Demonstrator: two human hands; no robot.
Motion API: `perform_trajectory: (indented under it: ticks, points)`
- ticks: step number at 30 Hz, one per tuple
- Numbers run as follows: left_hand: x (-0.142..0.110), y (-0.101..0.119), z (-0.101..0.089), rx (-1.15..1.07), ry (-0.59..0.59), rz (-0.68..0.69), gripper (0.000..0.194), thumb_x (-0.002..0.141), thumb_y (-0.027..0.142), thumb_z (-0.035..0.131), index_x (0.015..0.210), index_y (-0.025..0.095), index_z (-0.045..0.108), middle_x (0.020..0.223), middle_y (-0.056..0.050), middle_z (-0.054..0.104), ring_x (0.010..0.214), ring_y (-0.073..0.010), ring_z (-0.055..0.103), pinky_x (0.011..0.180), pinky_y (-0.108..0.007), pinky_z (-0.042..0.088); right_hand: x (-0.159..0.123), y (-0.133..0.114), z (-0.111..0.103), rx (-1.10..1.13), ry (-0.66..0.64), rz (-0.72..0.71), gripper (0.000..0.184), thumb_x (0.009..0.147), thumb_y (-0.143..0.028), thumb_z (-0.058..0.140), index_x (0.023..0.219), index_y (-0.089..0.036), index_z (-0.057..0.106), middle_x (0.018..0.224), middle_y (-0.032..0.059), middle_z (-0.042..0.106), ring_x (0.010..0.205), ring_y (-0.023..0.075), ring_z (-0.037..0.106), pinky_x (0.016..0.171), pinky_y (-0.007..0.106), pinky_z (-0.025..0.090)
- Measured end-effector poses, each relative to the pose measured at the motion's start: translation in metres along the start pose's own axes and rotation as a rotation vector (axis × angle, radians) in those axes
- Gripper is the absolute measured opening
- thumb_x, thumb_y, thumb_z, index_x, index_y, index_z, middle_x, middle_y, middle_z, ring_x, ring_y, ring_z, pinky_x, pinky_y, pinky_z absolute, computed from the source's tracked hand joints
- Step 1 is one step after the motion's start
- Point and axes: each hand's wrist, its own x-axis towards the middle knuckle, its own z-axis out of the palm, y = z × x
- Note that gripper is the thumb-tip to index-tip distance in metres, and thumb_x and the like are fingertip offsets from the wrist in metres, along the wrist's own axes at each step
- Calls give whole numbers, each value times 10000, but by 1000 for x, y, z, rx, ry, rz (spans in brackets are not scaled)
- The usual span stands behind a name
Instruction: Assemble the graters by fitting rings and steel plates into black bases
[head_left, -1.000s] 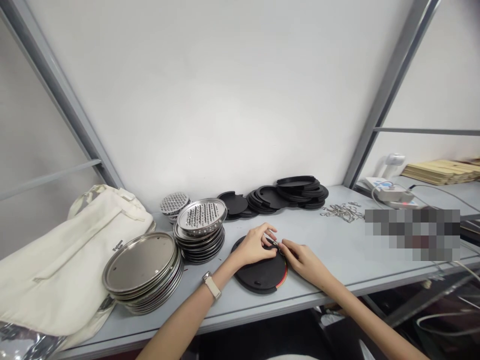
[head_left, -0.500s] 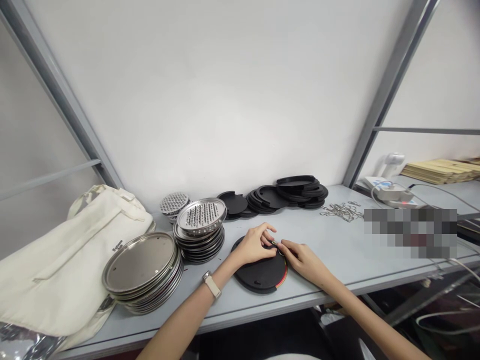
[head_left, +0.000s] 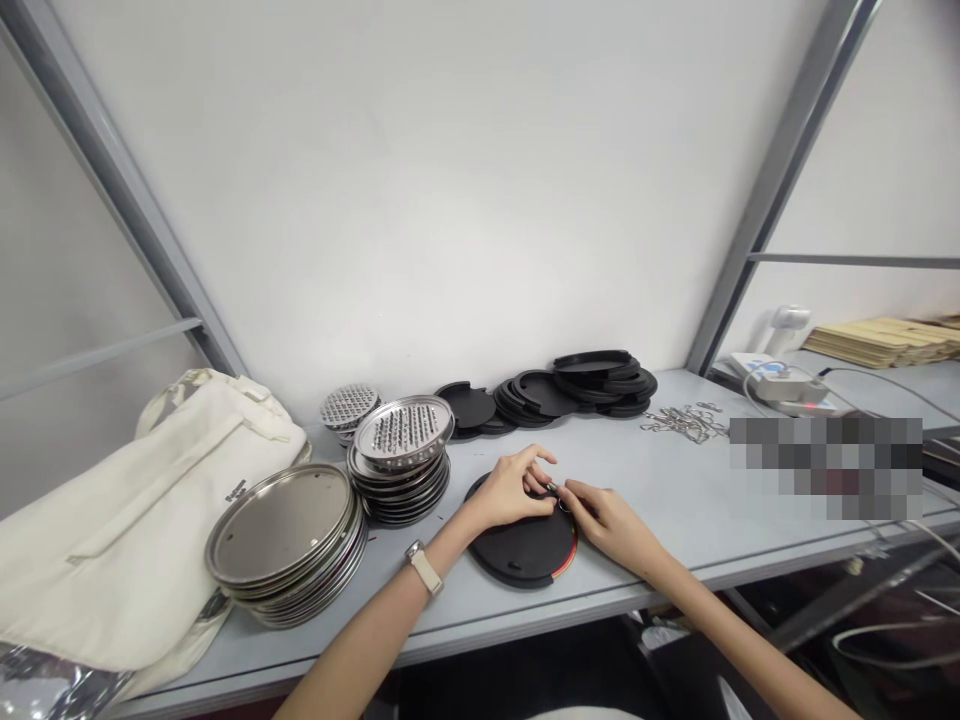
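Observation:
A black round disc (head_left: 525,548) with a coloured edge lies flat on the grey table (head_left: 675,500) in front of me. My left hand (head_left: 510,490) rests on its far rim, fingers curled and pinching a small metal ring (head_left: 556,494) at the disc's edge. My right hand (head_left: 611,522) meets it from the right, fingertips pinched on the same small ring. A watch with a pale strap sits on my left wrist.
Left of the disc stand a stack of metal trays (head_left: 285,540) and a stack of perforated metal discs (head_left: 401,455). Black discs (head_left: 570,390) pile at the back. Loose metal rings (head_left: 686,422) lie to the right. A cream cloth bag (head_left: 127,520) fills the left.
Both hands stay at the disc's edge; the fingers shifted only slightly around the small ring.

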Motion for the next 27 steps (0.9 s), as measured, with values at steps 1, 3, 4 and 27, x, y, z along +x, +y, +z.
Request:
perform_trajectory:
  ticks: [1, 3, 4, 27]
  points:
    - [0, 0, 0, -7, -8, 1, 544, 603, 136, 693, 1122, 201, 540, 859, -6, 590, 717, -116, 595, 660, -221, 473, 0, 0, 0, 1, 5, 2, 350, 953, -374, 322, 661, -208, 420, 553, -26, 486, 497, 124, 443, 519, 240, 302]
    - [0, 0, 0, -20, -21, 7, 530, 619, 143, 687, 1124, 196, 535, 827, -3, 598, 726, -124, 598, 675, -232, 477, -1, 2, -1, 2, 26, 8, 349, 953, -378, 316, 665, -208, 417, 546, -32, 465, 499, 124, 427, 525, 239, 301]
    - [0, 1, 0, -23, -27, 13, 520, 629, 143, 680, 1125, 194, 533, 808, -1, 601, 733, -128, 598, 686, -238, 479, -1, 2, -1, 0, 40, 12, 351, 953, -379, 313, 664, -208, 415, 538, -36, 450, 498, 123, 416, 527, 239, 298]
    - [0, -1, 0, 22, -12, -12, 531, 605, 147, 695, 1111, 198, 543, 901, -16, 603, 726, -114, 598, 636, -209, 463, 2, 1, -1, 15, -46, 12, 368, 958, -375, 314, 648, -198, 405, 532, -44, 416, 489, 108, 402, 518, 232, 272]
